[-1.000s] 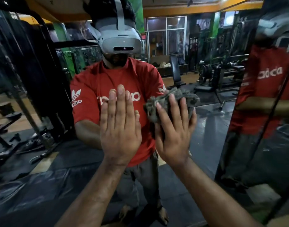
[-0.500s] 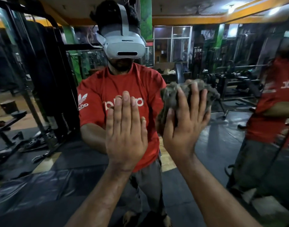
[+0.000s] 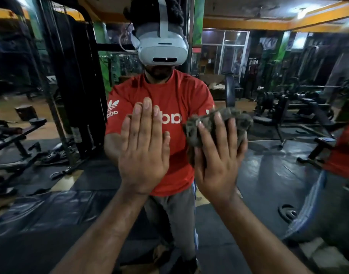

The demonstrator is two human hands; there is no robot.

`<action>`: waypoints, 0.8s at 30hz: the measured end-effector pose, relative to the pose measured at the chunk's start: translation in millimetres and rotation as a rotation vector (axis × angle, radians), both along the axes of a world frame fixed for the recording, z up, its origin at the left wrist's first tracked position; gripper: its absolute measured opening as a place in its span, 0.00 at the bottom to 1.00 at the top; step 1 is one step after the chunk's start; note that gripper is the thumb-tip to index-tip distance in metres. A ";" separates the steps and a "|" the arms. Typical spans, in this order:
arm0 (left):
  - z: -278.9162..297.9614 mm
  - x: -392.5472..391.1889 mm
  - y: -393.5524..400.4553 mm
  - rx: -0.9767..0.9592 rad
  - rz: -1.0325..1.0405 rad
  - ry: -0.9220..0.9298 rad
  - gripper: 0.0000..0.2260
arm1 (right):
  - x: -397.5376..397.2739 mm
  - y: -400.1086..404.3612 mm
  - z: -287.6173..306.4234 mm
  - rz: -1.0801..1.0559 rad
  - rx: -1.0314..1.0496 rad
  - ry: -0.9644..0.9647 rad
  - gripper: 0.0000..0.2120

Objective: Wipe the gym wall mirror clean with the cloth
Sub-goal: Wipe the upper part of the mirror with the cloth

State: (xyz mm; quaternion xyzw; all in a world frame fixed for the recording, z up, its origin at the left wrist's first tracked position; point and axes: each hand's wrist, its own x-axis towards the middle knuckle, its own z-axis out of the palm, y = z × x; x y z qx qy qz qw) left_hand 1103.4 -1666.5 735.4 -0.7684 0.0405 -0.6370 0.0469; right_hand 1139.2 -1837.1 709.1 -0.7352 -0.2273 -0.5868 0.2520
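right hand (image 3: 219,163) presses the crumpled grey-brown cloth (image 3: 219,123) flat-fingered against the gym wall mirror (image 3: 51,204), left hand (image 3: 144,151) flat beside it; soft, light and bunchable, it looks best held under a spread palm.

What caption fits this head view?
Right hand presses a grey cloth to the gym mirror; left hand lies flat beside it.

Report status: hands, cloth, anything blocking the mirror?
Left hand flat on the mirror, fingers straight. Right hand presses the bunched grey cloth to the glass, fingers spread. Nothing in the way.
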 end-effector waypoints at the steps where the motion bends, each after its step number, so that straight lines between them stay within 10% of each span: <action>1: -1.1 0.7 -0.5 0.004 0.002 -0.006 0.26 | -0.6 -3.2 -7.4 -0.003 -0.023 -0.005 0.21; 5: -1.2 0.4 -0.8 0.021 0.012 -0.010 0.25 | -1.4 28.8 35.6 0.006 0.250 0.043 0.22; 13: 6.9 -31.3 20.9 0.008 -0.260 0.148 0.26 | -11.4 50.2 8.2 0.020 0.170 0.017 0.21; 24: -4.4 -36.2 91.6 0.032 -0.052 0.046 0.25 | -32.1 123.3 17.5 0.029 0.226 -0.003 0.20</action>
